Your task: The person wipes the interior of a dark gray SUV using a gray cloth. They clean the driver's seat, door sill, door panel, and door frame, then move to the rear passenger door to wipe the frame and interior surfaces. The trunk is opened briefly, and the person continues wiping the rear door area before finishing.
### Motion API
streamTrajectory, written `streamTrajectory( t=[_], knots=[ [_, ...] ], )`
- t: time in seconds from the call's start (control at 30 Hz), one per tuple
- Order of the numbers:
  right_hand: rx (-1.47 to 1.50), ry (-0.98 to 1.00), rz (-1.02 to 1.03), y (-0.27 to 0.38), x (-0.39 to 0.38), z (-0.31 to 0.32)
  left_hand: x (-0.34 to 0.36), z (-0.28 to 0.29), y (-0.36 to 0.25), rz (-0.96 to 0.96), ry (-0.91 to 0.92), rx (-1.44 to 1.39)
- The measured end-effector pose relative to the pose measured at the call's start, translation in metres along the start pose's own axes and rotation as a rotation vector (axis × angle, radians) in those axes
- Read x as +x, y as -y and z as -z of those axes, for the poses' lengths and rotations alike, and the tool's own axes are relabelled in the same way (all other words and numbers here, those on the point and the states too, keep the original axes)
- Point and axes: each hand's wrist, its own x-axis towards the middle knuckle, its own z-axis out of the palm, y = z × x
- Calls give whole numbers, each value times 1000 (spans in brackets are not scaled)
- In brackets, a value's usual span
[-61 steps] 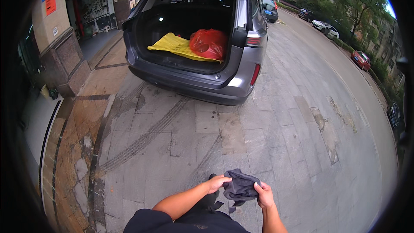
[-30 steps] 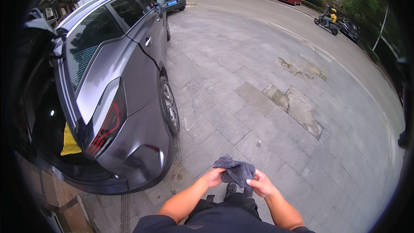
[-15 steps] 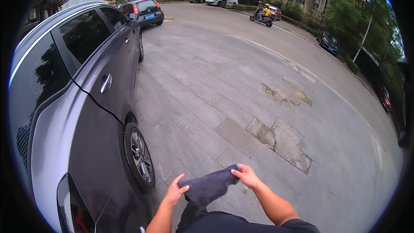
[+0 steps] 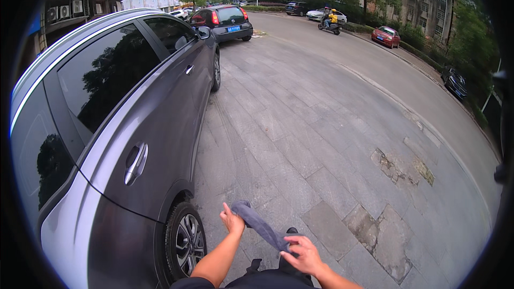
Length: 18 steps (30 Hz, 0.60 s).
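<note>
A grey-purple cloth [image 4: 261, 227] stretches slantwise between my two hands, narrow and bunched, in front of my body. My left hand [image 4: 233, 221] grips its upper left end from behind, the index finger pointing up. At the lower right end, my right hand [image 4: 304, 257] has its thumb and fingers around the cloth's tip; the exact pinch is hard to make out. Close by on the left stands a dark grey car [image 4: 160, 112], with its rear wheel [image 4: 187, 241] beside my left forearm and a chrome door handle [image 4: 136, 164] further up. The cloth touches neither.
Grey paving [image 4: 267, 144] spreads ahead and to the right, with broken slabs [image 4: 385, 230] at the right. Another dark car [image 4: 227, 21] is parked ahead. A rider on a scooter [image 4: 331, 24] is on the road, and a red car [image 4: 385, 36] stands by the far kerb.
I have moved forward along the car, so its rear door shows larger. The cloth has gone from spread wide to a narrow slanting strip, its right end lower. The scooter has moved further away.
</note>
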Motion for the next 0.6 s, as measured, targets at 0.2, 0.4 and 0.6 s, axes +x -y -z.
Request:
streamTrajectory(
  t=[0.2, 0.4, 0.6],
  knots=[
    [151, 293, 34, -102, 160, 22, 53, -110, -112, 677, 1022, -1338],
    [231, 303, -290, -223, 310, 66, 169, -150, -212, 490, 1284, -1377],
    [412, 224, -428, -345, 466, -6, 308, -213, -191, 367, 934, -1270]
  ],
)
